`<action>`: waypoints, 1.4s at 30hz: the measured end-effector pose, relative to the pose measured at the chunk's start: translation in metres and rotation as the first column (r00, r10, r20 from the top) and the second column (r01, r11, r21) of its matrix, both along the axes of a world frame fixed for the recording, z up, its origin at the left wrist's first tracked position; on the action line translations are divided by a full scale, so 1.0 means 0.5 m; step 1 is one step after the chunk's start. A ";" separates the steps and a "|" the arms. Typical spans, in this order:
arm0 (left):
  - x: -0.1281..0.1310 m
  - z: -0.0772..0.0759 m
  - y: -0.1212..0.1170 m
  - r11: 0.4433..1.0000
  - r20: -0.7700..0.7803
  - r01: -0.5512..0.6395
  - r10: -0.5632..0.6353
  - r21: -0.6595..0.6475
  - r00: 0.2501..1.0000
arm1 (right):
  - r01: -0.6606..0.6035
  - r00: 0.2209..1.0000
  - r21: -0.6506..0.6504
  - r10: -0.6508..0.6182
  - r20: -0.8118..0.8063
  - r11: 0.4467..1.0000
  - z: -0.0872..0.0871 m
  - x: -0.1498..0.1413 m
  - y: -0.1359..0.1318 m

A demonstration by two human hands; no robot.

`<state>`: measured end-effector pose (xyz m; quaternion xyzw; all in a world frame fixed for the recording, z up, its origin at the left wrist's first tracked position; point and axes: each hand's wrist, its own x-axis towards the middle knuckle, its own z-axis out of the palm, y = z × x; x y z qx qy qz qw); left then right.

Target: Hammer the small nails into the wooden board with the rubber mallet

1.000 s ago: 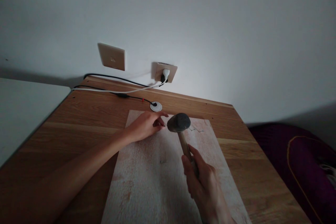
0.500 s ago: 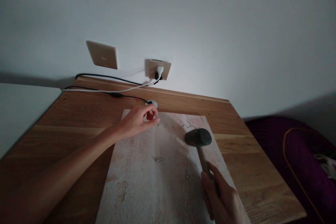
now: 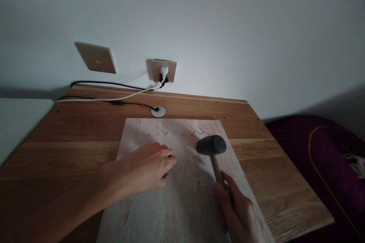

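My right hand (image 3: pixel 241 212) grips the wooden handle of a rubber mallet (image 3: pixel 212 145), its dark head held over the far right part of a pale, whitewashed board (image 3: pixel 148 212). A row of several small nails (image 3: pixel 184 133) stands along the board's far edge, beyond the mallet head. My left hand (image 3: pixel 156 165) is low over the middle of the board, palm down, fingers curled in. Its fingertips are hidden, right by a loose nail (image 3: pixel 170 171) that partly shows. Another loose nail (image 3: pixel 199 186) lies between the two hands.
The board rests on a wooden desk (image 3: pixel 288 182) against a wall. Behind it are a round cable grommet (image 3: pixel 158 111), black and white cables (image 3: pixel 114 99), and a wall socket (image 3: pixel 164 71) with plugs. Purple fabric (image 3: pixel 327 167) lies beyond the desk's right edge.
My left hand has come back from the nail row to the loose nails mid-board, its fingers now curled downward. The mallet stays in my right hand in nearly the same place. The view has shifted slightly.
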<state>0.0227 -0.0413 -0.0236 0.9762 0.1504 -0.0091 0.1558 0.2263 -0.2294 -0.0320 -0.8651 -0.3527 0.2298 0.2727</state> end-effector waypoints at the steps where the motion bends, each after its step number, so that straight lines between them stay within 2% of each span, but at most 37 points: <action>1: 0.001 -0.001 0.003 1.000 0.003 0.004 -0.004 0.003 1.000 | 0.003 1.000 0.002 -0.003 -0.007 1.000 -0.001 0.001 0.000; 5: -0.006 0.008 0.024 1.000 0.006 -0.002 0.002 -0.022 1.000 | -0.024 0.999 0.027 0.025 -0.027 0.999 -0.004 0.003 -0.001; 11: -0.041 0.027 0.100 0.987 0.157 -0.163 0.160 0.005 0.975 | -0.042 0.999 0.042 0.043 -0.019 0.998 -0.005 0.005 -0.003; 14: -0.055 0.025 0.138 0.977 0.240 -0.212 0.208 -0.007 0.948 | -0.033 0.999 0.033 0.034 -0.027 0.999 -0.002 0.002 -0.001; 17: -0.062 0.014 0.158 0.978 0.279 -0.202 0.206 -0.042 0.938 | -0.016 0.997 0.021 0.017 -0.072 1.000 0.005 -0.005 0.002; 28: -0.059 -0.034 0.158 0.974 0.329 -0.225 0.221 -0.025 0.918 | -0.003 0.999 0.012 0.003 -0.051 1.000 0.020 -0.014 0.010; 34: -0.056 -0.033 0.150 0.973 0.308 -0.232 0.215 0.019 0.927 | -0.041 0.998 0.009 0.042 -0.038 0.999 0.015 -0.008 0.007; 42: -0.055 -0.024 0.152 0.976 0.263 -0.207 0.181 0.074 0.948 | -0.033 0.997 0.020 0.034 -0.072 0.999 0.015 -0.010 0.008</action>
